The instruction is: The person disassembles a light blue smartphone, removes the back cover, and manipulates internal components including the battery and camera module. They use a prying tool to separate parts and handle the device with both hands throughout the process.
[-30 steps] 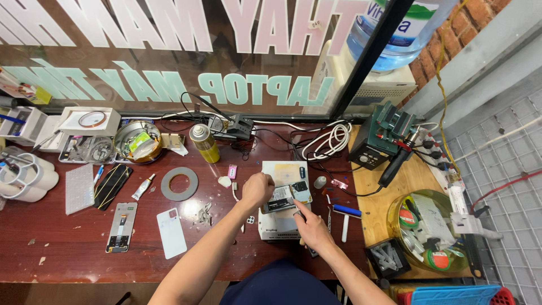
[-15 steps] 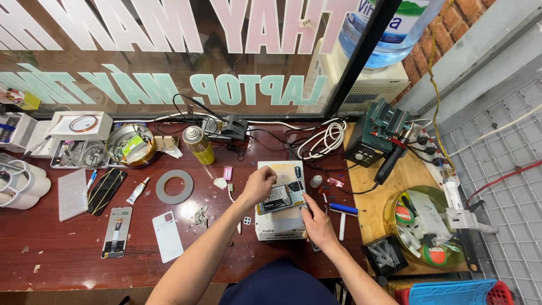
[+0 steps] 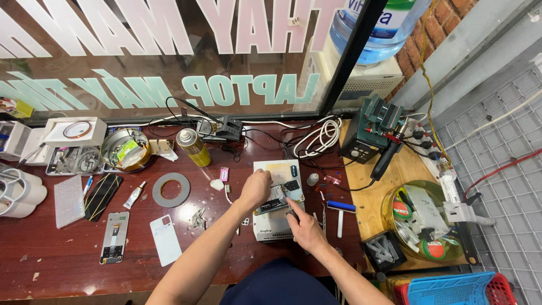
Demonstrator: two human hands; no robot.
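An opened phone (image 3: 280,195) with its insides showing lies on a white box-shaped work platform (image 3: 270,230) on the dark red bench. My left hand (image 3: 257,189) is curled in a fist on the phone's left edge and holds it down. My right hand (image 3: 307,229) is just below and right of the phone. It pinches a small dark tool (image 3: 291,213) whose tip points at the phone's lower right corner. What kind of tool it is cannot be made out.
Left of the platform lie a grey tape ring (image 3: 171,189), a yellow spray can (image 3: 193,148), a white back cover (image 3: 165,240) and another phone (image 3: 114,237). To the right are a green soldering station (image 3: 367,133), a glass bowl of tape rolls (image 3: 389,217) and a blue-handled tool (image 3: 341,206).
Both hands stay at the phone with only small shifts. The right hand's tool has dropped from above the phone to its lower right corner. The view wobbles slightly.
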